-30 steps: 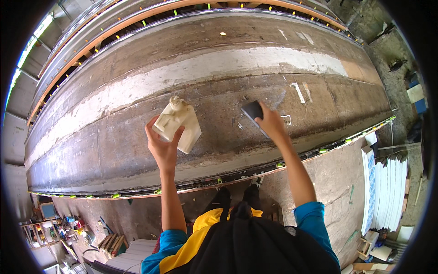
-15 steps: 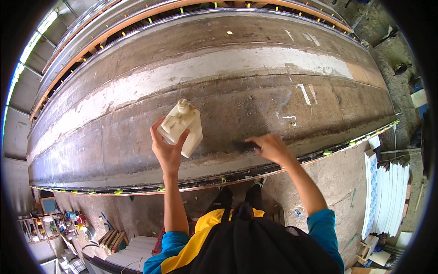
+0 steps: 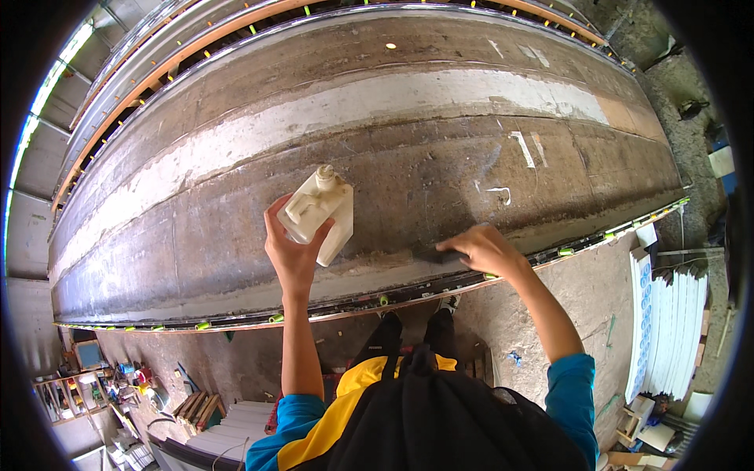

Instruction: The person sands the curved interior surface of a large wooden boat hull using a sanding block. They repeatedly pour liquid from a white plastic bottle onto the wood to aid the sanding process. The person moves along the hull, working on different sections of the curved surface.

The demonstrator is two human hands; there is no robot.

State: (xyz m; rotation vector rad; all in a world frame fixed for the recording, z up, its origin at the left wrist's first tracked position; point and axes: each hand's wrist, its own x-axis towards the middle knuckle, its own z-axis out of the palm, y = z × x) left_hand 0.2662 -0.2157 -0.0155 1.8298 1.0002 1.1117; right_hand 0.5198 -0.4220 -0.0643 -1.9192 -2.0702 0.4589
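Observation:
A whitish plastic jug (image 3: 339,222) with a capped neck is tilted in my left hand (image 3: 292,259), whose thumb and fingers close around its lower side. The jug is held above a long brown worktop (image 3: 236,212). Farther right, my right hand (image 3: 485,253) pinches a dark, flat thing (image 3: 437,256) down at the worktop near its front edge. Whether this is a pad, a cloth or a scraper I cannot make out. The worktop around it looks stained and scuffed, with a darker shadow beside the hand.
A pale band (image 3: 338,106) runs along the worktop, and bright green clamps (image 3: 383,301) line its near edge. White stacked panels (image 3: 674,334) stand at the right. Shelves with tools and bottles (image 3: 78,392) and wooden blocks (image 3: 200,412) are at the lower left.
My right hand and the dark flat thing have moved slightly right and toward the worktop's near edge. The jug has shifted a little to the right, still in my left hand.

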